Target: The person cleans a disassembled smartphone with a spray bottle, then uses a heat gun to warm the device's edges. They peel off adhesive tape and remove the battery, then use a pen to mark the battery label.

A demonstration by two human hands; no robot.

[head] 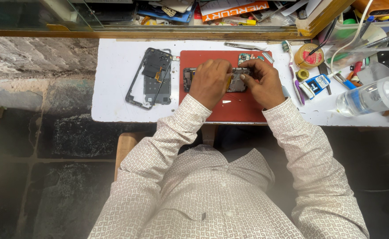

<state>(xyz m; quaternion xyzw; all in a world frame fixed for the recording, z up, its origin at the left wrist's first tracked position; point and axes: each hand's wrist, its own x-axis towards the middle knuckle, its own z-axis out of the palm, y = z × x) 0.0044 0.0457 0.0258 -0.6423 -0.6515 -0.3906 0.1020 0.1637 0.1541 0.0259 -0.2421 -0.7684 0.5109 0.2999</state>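
An opened phone body [188, 79] with bare circuitry lies across a red work mat [239, 108] on a white table. My left hand [210, 82] covers its middle, fingers curled down on it, with a thin yellow tool showing at the fingertips. My right hand [263, 82] grips the phone's right end, thumb and fingers pinched on its edge. A small circuit board [244, 57] rests on the mat just beyond my hands. Most of the phone is hidden under my hands.
A detached phone frame with a back panel [151, 77] lies left of the mat. Tweezers [244, 45], a toothbrush [292, 71], tape rolls [309, 55], a small tube [317, 84] and a clear plastic bottle [371, 95] crowd the right side. A cluttered glass shelf [181, 17] runs behind.
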